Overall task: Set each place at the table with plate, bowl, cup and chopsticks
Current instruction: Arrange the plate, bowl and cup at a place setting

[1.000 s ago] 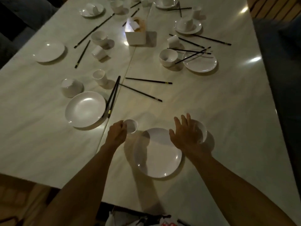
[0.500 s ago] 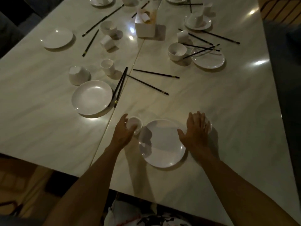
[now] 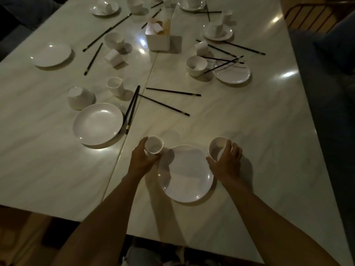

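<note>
A white plate (image 3: pixel 187 174) lies near the table's front edge. My left hand (image 3: pixel 141 160) grips a small white cup (image 3: pixel 154 145) at the plate's upper left. My right hand (image 3: pixel 226 162) holds a white bowl (image 3: pixel 218 147), tilted, at the plate's upper right. Two loose black chopsticks (image 3: pixel 172 91) (image 3: pixel 163 105) lie apart on the table beyond the plate. To the left is another plate (image 3: pixel 98 123) with a chopstick pair (image 3: pixel 131 109) beside it, an upside-down bowl (image 3: pixel 80 97) and a cup (image 3: pixel 115 86).
Further back the white marble table (image 3: pixel 249 121) carries several scattered plates, bowls, cups and chopsticks, among them a bowl (image 3: pixel 196 65) and plate (image 3: pixel 231 72) at the right. A white napkin box (image 3: pixel 158 36) stands at the middle back. A wooden chair (image 3: pixel 311 16) stands at the far right.
My right hand has turned from lying over the bowl to gripping it at the rim, tilting it up. My left hand has shifted the cup slightly. The camera moved closer.
</note>
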### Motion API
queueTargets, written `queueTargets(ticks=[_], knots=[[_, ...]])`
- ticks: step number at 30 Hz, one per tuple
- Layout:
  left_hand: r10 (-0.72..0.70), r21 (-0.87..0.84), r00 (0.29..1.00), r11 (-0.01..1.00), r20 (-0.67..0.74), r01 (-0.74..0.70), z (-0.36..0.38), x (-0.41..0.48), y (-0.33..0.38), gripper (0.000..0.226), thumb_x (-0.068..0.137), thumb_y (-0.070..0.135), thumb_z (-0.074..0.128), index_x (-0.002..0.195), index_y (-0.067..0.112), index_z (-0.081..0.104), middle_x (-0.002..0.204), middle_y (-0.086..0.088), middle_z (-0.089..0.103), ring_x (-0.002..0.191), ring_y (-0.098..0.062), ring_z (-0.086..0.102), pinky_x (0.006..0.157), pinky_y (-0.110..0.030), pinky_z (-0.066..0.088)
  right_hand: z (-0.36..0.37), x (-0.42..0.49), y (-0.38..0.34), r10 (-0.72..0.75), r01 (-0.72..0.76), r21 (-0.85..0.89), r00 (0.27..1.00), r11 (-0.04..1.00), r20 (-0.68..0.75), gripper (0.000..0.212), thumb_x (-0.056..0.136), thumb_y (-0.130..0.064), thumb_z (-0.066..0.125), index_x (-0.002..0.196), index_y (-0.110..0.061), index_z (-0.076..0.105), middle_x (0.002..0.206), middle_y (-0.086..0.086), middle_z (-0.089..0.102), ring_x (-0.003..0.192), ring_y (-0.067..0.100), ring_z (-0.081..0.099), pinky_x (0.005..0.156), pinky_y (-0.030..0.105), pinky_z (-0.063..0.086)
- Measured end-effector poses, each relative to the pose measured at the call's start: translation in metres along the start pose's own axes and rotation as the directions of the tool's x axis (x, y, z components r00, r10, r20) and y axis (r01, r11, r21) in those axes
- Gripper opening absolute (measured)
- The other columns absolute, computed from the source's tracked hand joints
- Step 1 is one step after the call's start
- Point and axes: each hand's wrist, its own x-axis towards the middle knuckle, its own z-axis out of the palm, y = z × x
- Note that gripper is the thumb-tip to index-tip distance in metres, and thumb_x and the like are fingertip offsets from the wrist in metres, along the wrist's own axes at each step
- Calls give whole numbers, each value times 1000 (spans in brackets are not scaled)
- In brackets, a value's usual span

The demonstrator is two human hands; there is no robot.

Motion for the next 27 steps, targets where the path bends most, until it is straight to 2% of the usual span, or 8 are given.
queueTargets(ticks=[4,7,11,15,18,20,23,27], knots=[[-13,30,1000,999,-23,14,8,18,0,75,63,24,89,127,13,53,116,-4,64,101,-16,58,81,-23,42,3,0,9,-45,45,73,999,996,-1,104,75,-41,78,152,-10,16,157,11,15,147,32,7,111,47,31],[-29,45,999,999,-31,31,12,28,0,78,58,30,92,123,12,54,114,-6,64,100,-18,59,80,-25,44,6,0,14,-76,78,134,997,988,-25,103,74,-36,80,152,-11,17,158,13,11,147,34,10,113,46,33],[-70,30,997,997,-37,71,15,28,1,80,57,31,92,123,13,51,115,-6,63,103,-21,60,81,-27,46,4,-1,14,-25,20,185,999,982,23,109,71,-45,81,153,-23,12,161,5,-5,147,31,11,112,44,35],[-68,33,996,997,50,67,13,26,2,104,54,38,93,138,16,36,127,-9,58,113,-25,58,88,-33,49,-3,-1,11,-43,43,65,999,997,-3,110,69,-60,76,153,-22,15,162,8,-5,150,30,0,116,55,23],[-77,79,992,994,96,70,1,30,-4,124,52,55,88,149,18,20,138,-12,51,122,-29,53,98,-46,48,-17,11,-7,-183,183,-10,980,983,-75,99,76,-59,69,152,-18,20,162,11,3,150,29,-2,116,54,17],[-85,85,990,993,109,76,-7,38,-7,117,57,65,80,149,23,21,140,-9,48,123,-27,51,98,-44,47,-23,25,-28,-273,271,-38,959,962,-80,87,83,-52,65,151,-16,25,161,11,12,150,28,1,117,51,20],[-90,66,991,994,100,83,-14,60,-5,90,75,67,64,146,24,29,138,-7,50,122,-24,51,94,-36,45,-16,53,-69,-336,336,18,942,942,6,69,91,-40,58,148,-12,32,157,13,25,149,28,11,117,47,26],[-62,148,996,988,64,52,-12,109,-1,69,86,69,47,127,15,56,116,-5,64,102,-20,62,82,-32,49,12,99,-118,-320,318,35,941,947,111,51,97,-31,49,143,-10,39,147,13,39,138,27,34,110,40,35]])
